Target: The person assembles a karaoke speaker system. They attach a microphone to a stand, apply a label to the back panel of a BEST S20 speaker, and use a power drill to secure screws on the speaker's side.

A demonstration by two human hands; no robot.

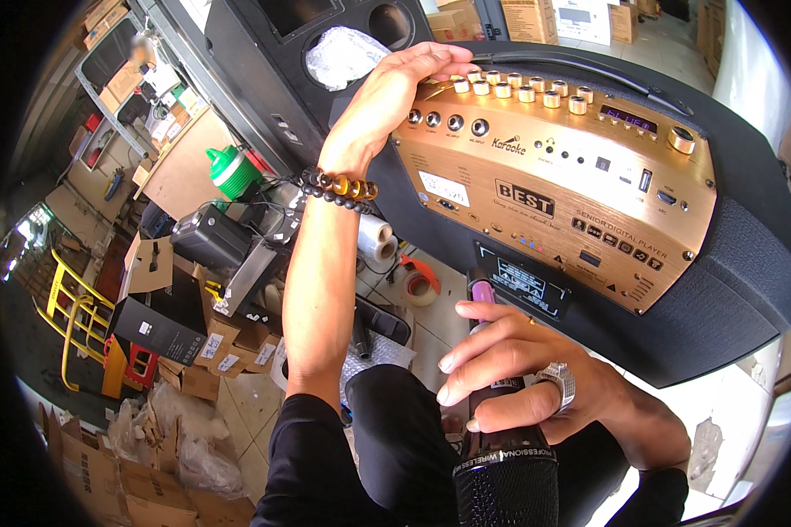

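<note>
My right hand is wrapped round a black wireless microphone, its mesh head toward me and its purple end pointing at the speaker. A ring sits on one finger. My left hand, with beaded bracelets at the wrist, reaches to the upper left corner of the gold control panel. Its fingers stretch over the panel's top edge beside a row of knobs; where the fingertips touch is partly hidden. The panel belongs to a large black speaker with a lit display.
A carry handle spans the speaker's top. Behind my left arm stands another black cabinet with plastic wrap in its opening. Tape, a green jug, cartons and a yellow trolley frame crowd the left side.
</note>
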